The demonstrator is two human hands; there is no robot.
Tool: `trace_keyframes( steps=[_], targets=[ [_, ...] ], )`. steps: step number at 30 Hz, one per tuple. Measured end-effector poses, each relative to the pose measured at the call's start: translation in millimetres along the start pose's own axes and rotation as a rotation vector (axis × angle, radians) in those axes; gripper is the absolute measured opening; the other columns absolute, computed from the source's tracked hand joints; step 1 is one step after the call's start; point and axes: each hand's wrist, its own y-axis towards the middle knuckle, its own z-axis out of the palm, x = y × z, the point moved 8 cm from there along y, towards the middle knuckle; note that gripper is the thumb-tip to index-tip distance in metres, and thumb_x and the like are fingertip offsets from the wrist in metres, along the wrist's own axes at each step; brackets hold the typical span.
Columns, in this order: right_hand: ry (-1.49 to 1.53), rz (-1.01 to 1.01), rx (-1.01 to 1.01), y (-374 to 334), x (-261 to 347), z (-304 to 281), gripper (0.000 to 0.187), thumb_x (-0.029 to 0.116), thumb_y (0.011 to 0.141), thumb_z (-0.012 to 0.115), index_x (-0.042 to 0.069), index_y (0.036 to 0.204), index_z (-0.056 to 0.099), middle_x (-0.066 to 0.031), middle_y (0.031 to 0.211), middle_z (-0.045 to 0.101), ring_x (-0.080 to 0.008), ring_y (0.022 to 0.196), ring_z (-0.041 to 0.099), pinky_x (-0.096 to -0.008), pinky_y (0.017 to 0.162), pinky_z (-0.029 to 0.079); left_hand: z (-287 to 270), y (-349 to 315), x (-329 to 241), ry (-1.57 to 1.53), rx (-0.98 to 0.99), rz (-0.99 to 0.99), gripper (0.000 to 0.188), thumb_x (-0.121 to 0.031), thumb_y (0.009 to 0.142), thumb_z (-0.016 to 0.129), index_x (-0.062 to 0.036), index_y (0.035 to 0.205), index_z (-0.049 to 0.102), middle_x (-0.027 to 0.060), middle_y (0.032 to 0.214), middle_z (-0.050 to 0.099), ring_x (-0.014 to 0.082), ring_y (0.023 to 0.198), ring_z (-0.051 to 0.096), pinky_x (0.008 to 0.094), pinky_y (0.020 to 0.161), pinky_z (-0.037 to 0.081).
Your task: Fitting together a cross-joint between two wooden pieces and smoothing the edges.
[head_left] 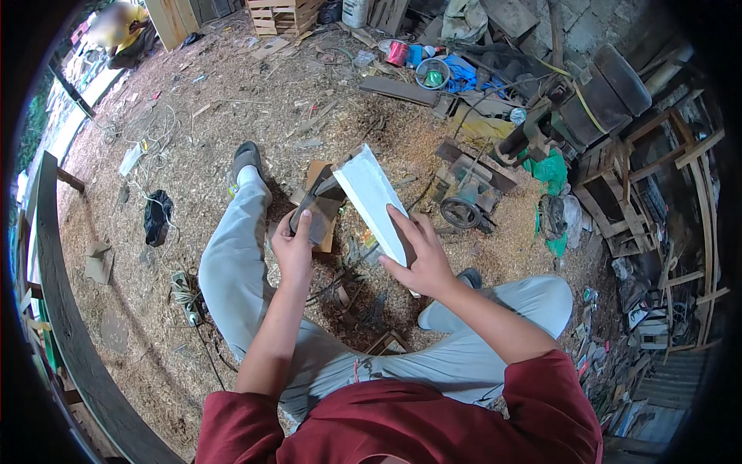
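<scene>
My left hand [292, 246] is closed round a dark, flat, curved strip [315, 195], whose exact kind I cannot make out. The strip's upper end reaches the edge of a long white panel [374, 197], which slants in front of me. My right hand [420, 254] grips the panel's lower right part, fingers lying over its face and thumb near its lower end. Just beyond my left hand is a brown cardboard-like piece [325, 236], partly hidden by the strip and the hand.
Wood shavings cover the ground. A machine with a round wheel [461, 212] stands to the right. Cables and a power strip [185, 298] lie left of my leg. Wooden crates [610, 189] and a curved beam [73, 332] flank the space. A person [127, 35] is at the far left.
</scene>
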Motion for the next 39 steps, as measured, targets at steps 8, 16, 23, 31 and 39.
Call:
trace_keyframes(
  steps=[8,16,23,31,39],
  targets=[
    [0.043,-0.065,-0.165,1.6,6.3,-26.1,0.091,0.029,0.082,0.083,0.023,0.162,0.04,-0.0246,0.131,0.048,-0.0439,0.117,0.057,-0.0512,0.099,0.05,6.9,-4.0,14.3,-0.136,0.046,-0.201,0.032,-0.021,0.103,0.07,0.0043,0.123,0.067,0.0082,0.108,0.074,0.0152,0.092,0.073,0.0333,0.081,0.062],
    [-0.034,-0.203,-0.206,18.5,34.1,-55.6,0.089,0.032,0.083,0.083,0.011,0.16,0.043,-0.0239,0.128,0.048,-0.0382,0.111,0.058,-0.0438,0.097,0.05,6.9,-2.6,20.6,-0.083,0.093,-0.208,0.029,-0.024,0.104,0.069,0.0006,0.12,0.068,0.0062,0.107,0.075,0.0146,0.091,0.074,0.034,0.081,0.064],
    [-0.097,0.117,0.091,13.2,2.3,-10.5,0.088,0.031,0.084,0.082,0.031,0.162,0.042,-0.0212,0.125,0.05,-0.0374,0.108,0.06,-0.0451,0.097,0.05,17.9,-7.4,22.2,-0.106,0.164,-0.271,0.028,-0.022,0.104,0.068,0.0,0.121,0.069,0.0054,0.109,0.074,0.0128,0.093,0.072,0.0306,0.08,0.061],
    [0.244,-0.124,-0.324,-4.3,5.2,-44.0,0.098,0.023,0.09,0.074,0.0,0.165,0.014,-0.0205,0.134,0.046,-0.0328,0.119,0.054,-0.0439,0.105,0.045,17.7,-11.1,34.9,-0.121,0.214,-0.331,0.034,-0.025,0.105,0.067,0.0003,0.127,0.065,0.0095,0.117,0.075,0.0179,0.101,0.075,0.0356,0.086,0.064],
    [1.365,0.7,0.195,-30.4,-39.6,51.6,0.062,0.041,0.105,0.048,0.004,0.153,0.036,-0.0175,0.106,0.067,-0.031,0.09,0.072,-0.0456,0.085,0.061,32.7,-17.4,-0.9,0.212,0.029,0.172,0.026,-0.016,0.103,0.069,0.0016,0.12,0.061,0.0061,0.104,0.069,0.0103,0.083,0.063,0.0286,0.065,0.053]
  ],
)
